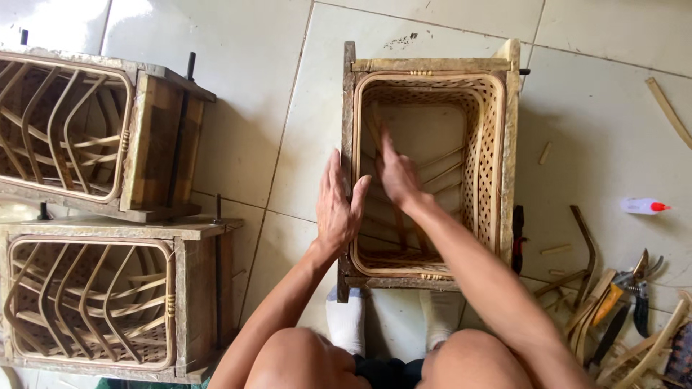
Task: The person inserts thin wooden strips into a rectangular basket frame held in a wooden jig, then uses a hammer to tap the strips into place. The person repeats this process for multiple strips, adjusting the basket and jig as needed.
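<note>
A woven rattan basket (484, 137) sits inside a rectangular wooden frame (512, 151) on the tiled floor in front of me. My left hand (337, 205) rests flat against the frame's left side, fingers together and pointing up, thumb hooked over the rim. My right hand (395, 173) reaches inside the basket, fingers stretched flat against the left inner wall, near the bare rattan ribs. Neither hand holds a tool. My knees and white socks show at the bottom.
Two more wooden frames with rattan ribs (68, 126) (94, 299) stand at the left. At the right lie pruning shears (634, 281), a small white bottle with a red cap (641, 207), curved rattan strips (587, 302) and offcuts.
</note>
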